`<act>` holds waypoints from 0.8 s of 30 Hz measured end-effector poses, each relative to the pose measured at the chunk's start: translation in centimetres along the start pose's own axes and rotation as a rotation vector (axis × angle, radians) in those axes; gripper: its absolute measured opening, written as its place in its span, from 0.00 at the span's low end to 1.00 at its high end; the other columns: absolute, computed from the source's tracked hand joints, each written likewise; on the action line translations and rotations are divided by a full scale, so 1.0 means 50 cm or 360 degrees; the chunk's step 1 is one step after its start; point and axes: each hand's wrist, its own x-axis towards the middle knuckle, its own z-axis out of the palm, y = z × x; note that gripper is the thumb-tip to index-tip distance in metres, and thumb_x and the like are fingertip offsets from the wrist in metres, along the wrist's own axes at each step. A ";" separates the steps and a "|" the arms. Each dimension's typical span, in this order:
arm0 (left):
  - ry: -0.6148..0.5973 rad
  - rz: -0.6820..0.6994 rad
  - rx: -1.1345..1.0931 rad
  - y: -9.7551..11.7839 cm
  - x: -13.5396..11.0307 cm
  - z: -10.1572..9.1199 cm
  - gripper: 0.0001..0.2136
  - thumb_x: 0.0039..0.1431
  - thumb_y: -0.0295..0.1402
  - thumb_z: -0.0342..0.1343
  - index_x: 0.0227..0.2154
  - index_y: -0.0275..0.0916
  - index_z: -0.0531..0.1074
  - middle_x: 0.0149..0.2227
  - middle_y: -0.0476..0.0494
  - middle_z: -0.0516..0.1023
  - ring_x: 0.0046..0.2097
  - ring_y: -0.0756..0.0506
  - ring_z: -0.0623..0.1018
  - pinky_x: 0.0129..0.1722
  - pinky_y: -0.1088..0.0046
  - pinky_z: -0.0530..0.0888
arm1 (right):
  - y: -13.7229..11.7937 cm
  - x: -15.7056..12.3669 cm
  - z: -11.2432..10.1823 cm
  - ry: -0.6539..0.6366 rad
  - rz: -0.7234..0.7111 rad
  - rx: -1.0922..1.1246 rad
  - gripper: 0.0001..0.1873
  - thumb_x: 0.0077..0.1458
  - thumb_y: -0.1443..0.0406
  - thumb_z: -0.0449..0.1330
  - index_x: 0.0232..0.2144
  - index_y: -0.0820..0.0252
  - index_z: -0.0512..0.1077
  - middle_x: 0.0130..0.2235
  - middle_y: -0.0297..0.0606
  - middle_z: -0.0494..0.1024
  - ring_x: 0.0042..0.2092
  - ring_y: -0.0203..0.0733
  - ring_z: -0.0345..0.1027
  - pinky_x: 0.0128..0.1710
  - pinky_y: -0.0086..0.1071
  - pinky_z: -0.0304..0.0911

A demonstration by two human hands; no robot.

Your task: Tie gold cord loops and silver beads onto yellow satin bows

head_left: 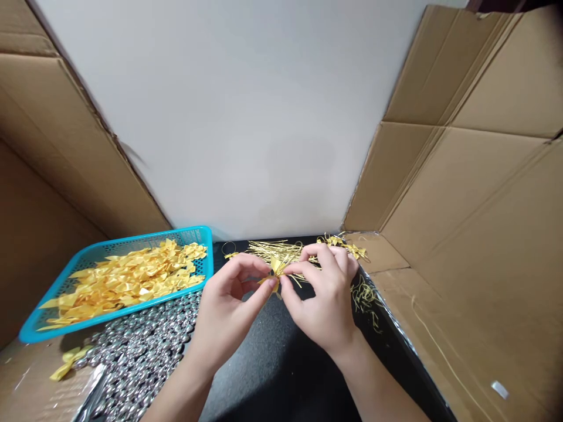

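Observation:
My left hand (229, 305) and my right hand (323, 296) meet over a black table top (268, 363). Together they pinch a small yellow ribbon bow (275, 272) between thumbs and fingertips. Just behind the hands lies a loose bundle of thin gold wire ties (275, 252). Several more yellow bows (345, 245) sit at the far right of the bundle, beside my right hand.
A turquoise mesh tray (44, 325) at the left holds a heap of yellow bows (127, 278). Silver round pieces (141, 351) are spread in front of it, with one stray bow (68, 360) on cardboard. Cardboard walls (475, 205) stand left and right, a white wall behind.

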 end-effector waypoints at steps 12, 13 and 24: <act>-0.0292 0.0411 0.0440 0.006 0.006 -0.007 0.08 0.61 0.22 0.55 0.33 0.43 0.68 0.37 0.48 0.70 0.41 0.48 0.73 0.37 0.77 0.74 | 0.005 0.002 0.002 -0.0161 -0.0027 0.0095 0.03 0.54 0.67 0.62 0.29 0.55 0.75 0.35 0.33 0.75 0.40 0.43 0.64 0.47 0.43 0.47; -0.0307 0.0432 0.0471 0.007 0.006 -0.008 0.08 0.61 0.21 0.55 0.32 0.43 0.67 0.37 0.48 0.69 0.40 0.49 0.73 0.37 0.77 0.73 | 0.006 0.003 0.003 -0.0166 -0.0018 0.0117 0.03 0.53 0.68 0.62 0.28 0.55 0.75 0.35 0.33 0.75 0.40 0.43 0.64 0.48 0.43 0.47; -0.0330 0.0346 0.0446 -0.002 0.007 -0.014 0.10 0.61 0.21 0.54 0.29 0.42 0.62 0.39 0.48 0.72 0.43 0.49 0.75 0.40 0.75 0.73 | 0.015 0.002 0.024 -0.0080 -0.0006 0.0070 0.06 0.51 0.70 0.60 0.24 0.58 0.70 0.34 0.33 0.74 0.39 0.42 0.65 0.46 0.41 0.50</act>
